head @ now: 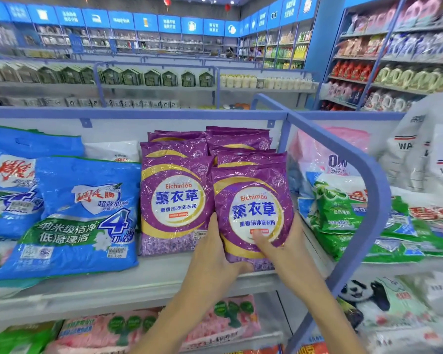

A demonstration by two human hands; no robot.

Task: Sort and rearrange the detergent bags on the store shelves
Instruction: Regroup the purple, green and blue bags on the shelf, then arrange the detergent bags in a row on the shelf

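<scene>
A purple lavender detergent bag (253, 200) stands at the front of the right purple stack on the white shelf (138, 279). My left hand (212, 254) grips its lower left edge, and my right hand (279, 246) holds its lower right side with the thumb across the front. Another purple bag (174, 203) stands just to its left, with more purple bags (238, 140) stacked behind both. Blue detergent bags (79, 215) lie further left on the same shelf.
A blue curved shelf-end rail (368, 180) divides this bay from green and pink bags (338, 215) on the right. A person in a white jacket (425, 154) stands at the far right. Pink bags (143, 325) fill the lower shelf.
</scene>
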